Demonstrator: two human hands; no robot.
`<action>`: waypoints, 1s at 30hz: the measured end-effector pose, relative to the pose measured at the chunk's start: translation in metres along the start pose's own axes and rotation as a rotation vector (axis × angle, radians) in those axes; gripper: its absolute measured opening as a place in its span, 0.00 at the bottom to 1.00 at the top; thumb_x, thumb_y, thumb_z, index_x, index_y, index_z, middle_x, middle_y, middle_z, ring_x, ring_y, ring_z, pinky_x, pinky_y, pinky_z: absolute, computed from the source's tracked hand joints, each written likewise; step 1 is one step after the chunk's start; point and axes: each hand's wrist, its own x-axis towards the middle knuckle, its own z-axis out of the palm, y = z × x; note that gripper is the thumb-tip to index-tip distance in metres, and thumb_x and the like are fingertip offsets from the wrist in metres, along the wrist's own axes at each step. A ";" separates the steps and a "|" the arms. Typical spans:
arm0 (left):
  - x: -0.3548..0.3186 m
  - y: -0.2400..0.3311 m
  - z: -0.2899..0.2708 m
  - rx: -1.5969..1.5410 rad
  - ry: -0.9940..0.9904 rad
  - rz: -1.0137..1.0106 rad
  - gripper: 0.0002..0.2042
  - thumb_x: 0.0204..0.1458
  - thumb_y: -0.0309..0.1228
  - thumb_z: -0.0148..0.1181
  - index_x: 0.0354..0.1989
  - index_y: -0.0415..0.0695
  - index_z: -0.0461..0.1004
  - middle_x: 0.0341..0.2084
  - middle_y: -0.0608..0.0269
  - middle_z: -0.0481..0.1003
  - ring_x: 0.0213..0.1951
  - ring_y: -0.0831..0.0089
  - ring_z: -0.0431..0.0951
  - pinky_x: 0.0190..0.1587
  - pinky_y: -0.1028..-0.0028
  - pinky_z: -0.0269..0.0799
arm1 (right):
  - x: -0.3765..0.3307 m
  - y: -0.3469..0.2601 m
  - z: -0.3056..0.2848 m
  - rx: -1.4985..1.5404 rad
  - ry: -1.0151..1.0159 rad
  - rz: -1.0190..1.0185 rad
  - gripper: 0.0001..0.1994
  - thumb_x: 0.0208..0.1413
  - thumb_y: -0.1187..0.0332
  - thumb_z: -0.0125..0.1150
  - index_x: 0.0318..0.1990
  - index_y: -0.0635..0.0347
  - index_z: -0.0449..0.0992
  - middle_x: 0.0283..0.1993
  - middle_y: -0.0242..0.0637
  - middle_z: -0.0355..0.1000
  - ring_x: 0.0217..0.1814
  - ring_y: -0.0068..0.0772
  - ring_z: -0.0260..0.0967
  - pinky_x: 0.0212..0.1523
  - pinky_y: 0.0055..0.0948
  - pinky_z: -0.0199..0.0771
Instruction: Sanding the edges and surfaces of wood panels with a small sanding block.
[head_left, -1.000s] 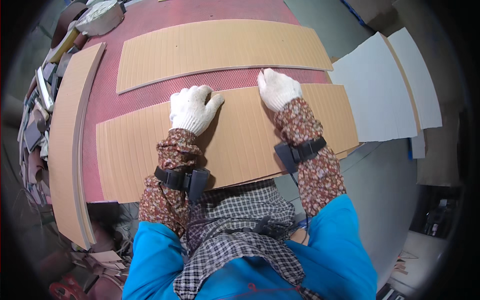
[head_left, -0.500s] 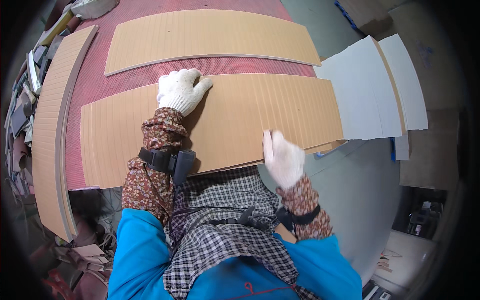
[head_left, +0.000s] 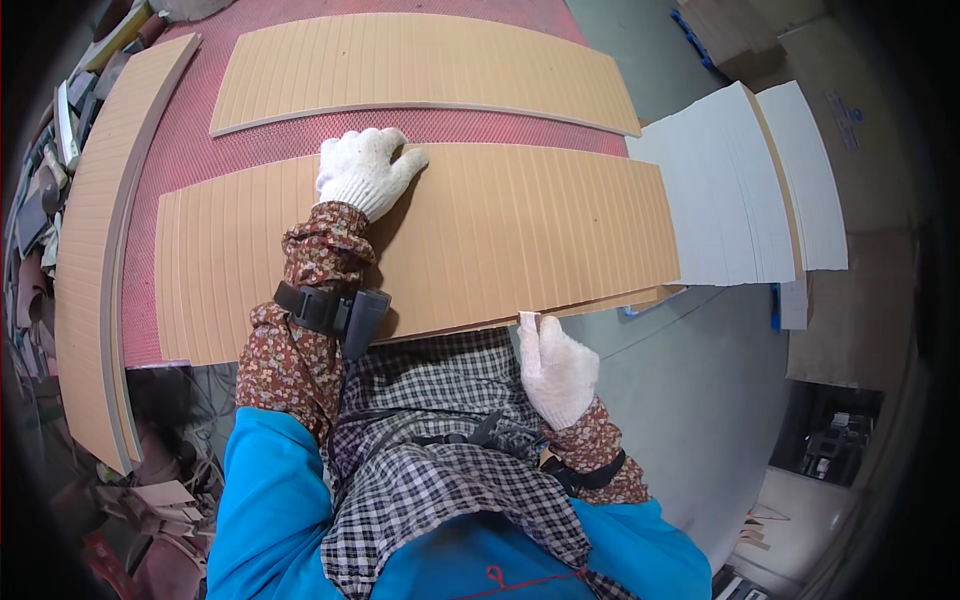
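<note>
My left hand (head_left: 365,170), in a white glove, lies flat with fingers spread on the top of a stack of curved, grooved brown boards (head_left: 500,240) on the red mat. My right hand (head_left: 555,370), also gloved, is at the stack's near edge, close to my body. Its fingers are curled and one fingertip touches the edge. The frame does not show whether it grips the board.
A second curved brown board (head_left: 420,65) lies farther back on the red mesh mat (head_left: 190,150). A long curved strip (head_left: 90,260) runs along the left. White curved sheets (head_left: 745,190) are stacked at the right, above grey floor (head_left: 690,400). Scraps and tools clutter the left edge.
My right hand left the top of the board and came back to its near edge by my body. My left hand stayed pressed on the board.
</note>
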 end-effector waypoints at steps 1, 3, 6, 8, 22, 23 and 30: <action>0.000 -0.002 0.000 -0.016 0.002 0.000 0.24 0.60 0.53 0.57 0.45 0.44 0.86 0.38 0.50 0.85 0.44 0.52 0.85 0.54 0.56 0.74 | 0.001 -0.001 0.001 -0.008 0.000 -0.022 0.14 0.70 0.61 0.58 0.33 0.57 0.72 0.23 0.45 0.76 0.22 0.48 0.77 0.21 0.42 0.74; 0.000 -0.002 0.000 -0.033 0.001 -0.002 0.24 0.60 0.53 0.57 0.44 0.43 0.86 0.38 0.50 0.85 0.44 0.51 0.85 0.54 0.55 0.74 | 0.002 -0.001 0.002 -0.017 -0.003 -0.043 0.14 0.71 0.60 0.57 0.33 0.58 0.72 0.23 0.45 0.76 0.22 0.48 0.77 0.22 0.42 0.74; 0.000 0.001 -0.001 -0.041 -0.004 -0.012 0.24 0.60 0.53 0.57 0.44 0.43 0.86 0.37 0.50 0.85 0.44 0.51 0.85 0.55 0.55 0.73 | 0.012 -0.001 0.001 -0.081 -0.020 -0.076 0.15 0.71 0.59 0.56 0.32 0.58 0.73 0.21 0.46 0.75 0.21 0.48 0.76 0.22 0.43 0.75; 0.000 0.001 0.000 -0.029 0.009 -0.008 0.24 0.61 0.53 0.58 0.44 0.43 0.85 0.38 0.49 0.85 0.45 0.51 0.85 0.55 0.54 0.72 | 0.032 -0.003 -0.001 -0.059 -0.016 -0.081 0.17 0.72 0.58 0.54 0.31 0.58 0.73 0.21 0.46 0.74 0.21 0.49 0.77 0.23 0.43 0.76; -0.004 0.000 0.004 -0.035 0.059 -0.003 0.23 0.60 0.53 0.58 0.40 0.44 0.85 0.35 0.51 0.84 0.45 0.52 0.82 0.54 0.53 0.69 | 0.254 -0.022 0.017 -0.170 -0.067 -0.122 0.18 0.72 0.59 0.43 0.45 0.61 0.78 0.44 0.53 0.82 0.47 0.56 0.82 0.46 0.53 0.84; -0.005 -0.001 0.004 -0.031 0.060 -0.010 0.23 0.60 0.53 0.58 0.40 0.44 0.85 0.35 0.51 0.84 0.45 0.52 0.82 0.54 0.53 0.69 | 0.257 -0.024 0.019 -0.176 -0.067 -0.095 0.18 0.72 0.58 0.43 0.46 0.61 0.77 0.44 0.53 0.82 0.47 0.57 0.82 0.46 0.53 0.84; 0.000 0.002 0.001 -0.045 0.017 -0.012 0.23 0.60 0.53 0.59 0.43 0.44 0.86 0.37 0.50 0.85 0.43 0.53 0.86 0.53 0.57 0.77 | 0.189 -0.012 0.018 -0.134 -0.050 -0.099 0.19 0.75 0.57 0.41 0.44 0.60 0.75 0.37 0.52 0.81 0.36 0.54 0.83 0.38 0.51 0.83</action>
